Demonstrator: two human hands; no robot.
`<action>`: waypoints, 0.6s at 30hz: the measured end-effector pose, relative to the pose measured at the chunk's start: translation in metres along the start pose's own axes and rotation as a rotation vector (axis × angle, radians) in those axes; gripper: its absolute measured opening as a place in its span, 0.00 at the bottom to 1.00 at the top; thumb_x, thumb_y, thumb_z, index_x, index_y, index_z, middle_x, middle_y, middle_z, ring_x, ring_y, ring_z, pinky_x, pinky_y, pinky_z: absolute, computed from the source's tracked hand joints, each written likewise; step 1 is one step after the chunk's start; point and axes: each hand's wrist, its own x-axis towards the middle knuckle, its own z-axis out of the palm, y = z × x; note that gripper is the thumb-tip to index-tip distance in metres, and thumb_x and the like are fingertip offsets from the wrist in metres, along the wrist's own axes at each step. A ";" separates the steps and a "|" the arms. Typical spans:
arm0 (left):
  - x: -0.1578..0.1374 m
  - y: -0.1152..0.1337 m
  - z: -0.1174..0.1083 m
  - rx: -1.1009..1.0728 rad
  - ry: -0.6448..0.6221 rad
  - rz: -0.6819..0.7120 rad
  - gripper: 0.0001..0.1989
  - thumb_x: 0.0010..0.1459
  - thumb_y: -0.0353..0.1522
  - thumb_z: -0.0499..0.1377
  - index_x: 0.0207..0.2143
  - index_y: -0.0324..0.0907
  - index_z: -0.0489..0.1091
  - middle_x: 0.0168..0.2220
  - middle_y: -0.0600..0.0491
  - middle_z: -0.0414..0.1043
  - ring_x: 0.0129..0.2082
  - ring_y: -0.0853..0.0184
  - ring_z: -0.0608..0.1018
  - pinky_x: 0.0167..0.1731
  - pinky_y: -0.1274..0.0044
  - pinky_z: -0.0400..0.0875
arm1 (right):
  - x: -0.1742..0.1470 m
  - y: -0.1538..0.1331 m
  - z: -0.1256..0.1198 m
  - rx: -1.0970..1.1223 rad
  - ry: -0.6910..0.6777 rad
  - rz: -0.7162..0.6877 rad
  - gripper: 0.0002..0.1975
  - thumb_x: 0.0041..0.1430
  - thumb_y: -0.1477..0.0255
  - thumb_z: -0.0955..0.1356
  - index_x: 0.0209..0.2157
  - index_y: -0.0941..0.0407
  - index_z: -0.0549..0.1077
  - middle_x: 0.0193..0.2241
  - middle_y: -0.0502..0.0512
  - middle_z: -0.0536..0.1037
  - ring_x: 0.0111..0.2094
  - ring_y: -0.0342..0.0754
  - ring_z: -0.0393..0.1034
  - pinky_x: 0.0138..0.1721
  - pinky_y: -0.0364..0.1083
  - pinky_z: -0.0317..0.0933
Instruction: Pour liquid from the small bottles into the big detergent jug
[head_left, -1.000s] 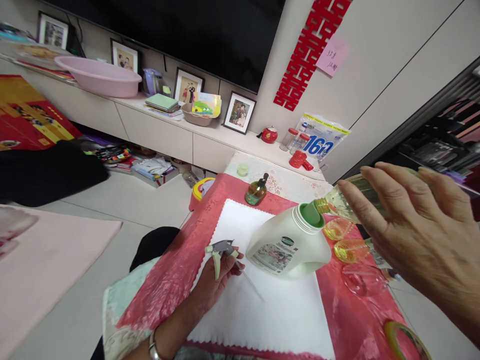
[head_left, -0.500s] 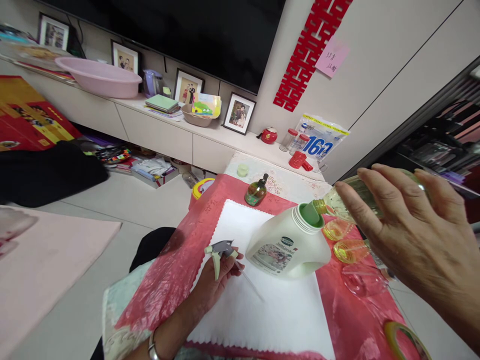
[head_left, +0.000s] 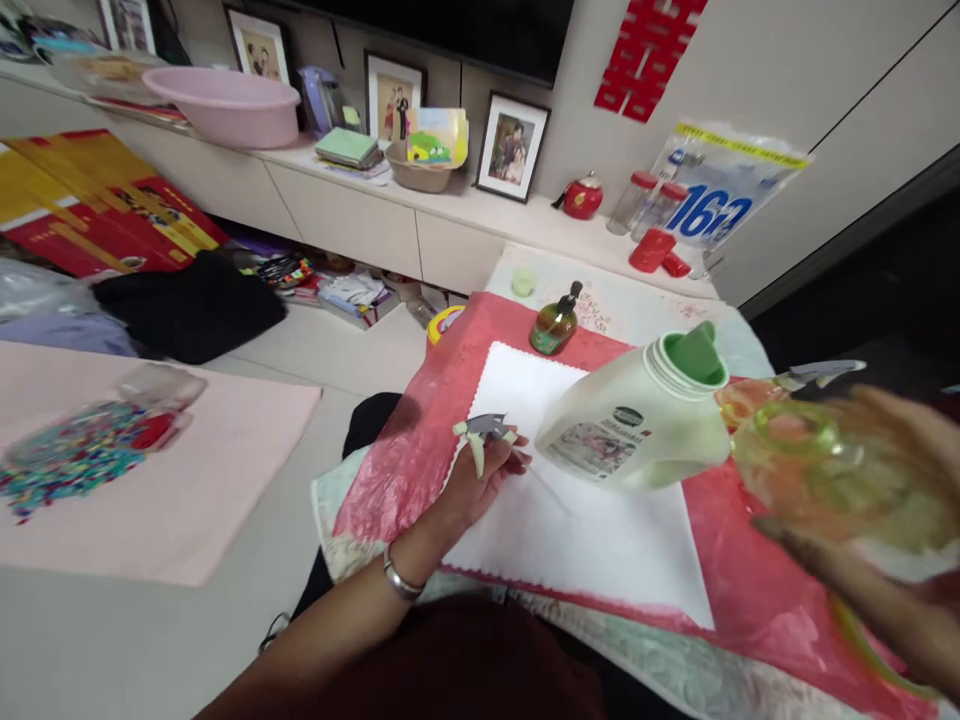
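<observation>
Left grip [head_left: 480, 482], at centre, pinches a grey-and-cream spray head [head_left: 487, 430], likely light and stiff. Toward four o'clock, right grip [head_left: 889, 618] holds a blurred yellowish bottle [head_left: 840, 485], probably slippery; best held around its body.

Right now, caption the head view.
Left hand holding a grey and white plastic spray head; right hand, a blurred transparent bottle beside a white plastic jug.
</observation>
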 end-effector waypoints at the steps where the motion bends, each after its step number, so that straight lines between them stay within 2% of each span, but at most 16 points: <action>1: 0.000 -0.001 -0.002 -0.006 0.002 -0.002 0.22 0.49 0.40 0.75 0.43 0.39 0.75 0.38 0.50 0.81 0.32 0.68 0.83 0.33 0.77 0.75 | -0.014 -0.012 0.005 0.090 -0.084 0.008 0.44 0.58 0.39 0.65 0.68 0.48 0.61 0.51 0.58 0.76 0.41 0.60 0.76 0.31 0.53 0.70; 2: 0.000 -0.001 -0.003 -0.017 0.008 -0.006 0.22 0.49 0.39 0.75 0.43 0.39 0.75 0.38 0.50 0.81 0.32 0.68 0.83 0.33 0.77 0.75 | -0.028 -0.025 0.010 0.186 -0.127 0.049 0.40 0.60 0.42 0.64 0.67 0.47 0.62 0.51 0.56 0.76 0.41 0.59 0.76 0.28 0.52 0.71; 4: -0.001 0.002 -0.006 -0.042 0.028 -0.026 0.21 0.50 0.38 0.75 0.43 0.39 0.75 0.39 0.51 0.81 0.33 0.69 0.83 0.34 0.78 0.75 | -0.056 -0.052 0.023 0.329 -0.278 0.086 0.33 0.66 0.50 0.65 0.66 0.49 0.61 0.53 0.57 0.75 0.45 0.58 0.76 0.31 0.51 0.74; 5: -0.002 0.005 -0.007 -0.058 0.039 -0.041 0.20 0.51 0.38 0.74 0.43 0.40 0.75 0.39 0.51 0.81 0.33 0.69 0.83 0.35 0.78 0.76 | -0.069 -0.064 0.031 0.388 -0.279 0.105 0.33 0.65 0.49 0.65 0.66 0.50 0.61 0.51 0.59 0.75 0.43 0.58 0.76 0.31 0.52 0.74; 10: -0.009 0.024 -0.004 -0.118 0.107 -0.035 0.16 0.55 0.35 0.72 0.44 0.41 0.75 0.39 0.53 0.81 0.35 0.72 0.82 0.38 0.80 0.77 | -0.119 -0.097 0.068 0.383 -0.388 0.218 0.32 0.66 0.59 0.65 0.67 0.56 0.57 0.56 0.66 0.69 0.53 0.64 0.68 0.47 0.63 0.71; 14: -0.013 0.033 0.001 -0.107 0.143 -0.013 0.16 0.54 0.34 0.73 0.43 0.40 0.75 0.39 0.53 0.81 0.33 0.72 0.82 0.37 0.81 0.77 | -0.125 -0.106 0.078 0.393 -0.392 0.237 0.33 0.65 0.66 0.65 0.68 0.56 0.55 0.58 0.67 0.66 0.56 0.64 0.65 0.51 0.63 0.68; 18: -0.018 0.033 0.004 -0.066 0.123 0.000 0.18 0.53 0.35 0.73 0.44 0.40 0.75 0.39 0.52 0.81 0.34 0.71 0.82 0.37 0.80 0.77 | -0.119 -0.109 0.082 0.383 -0.373 0.213 0.35 0.63 0.65 0.67 0.68 0.56 0.55 0.58 0.68 0.66 0.56 0.64 0.65 0.50 0.63 0.68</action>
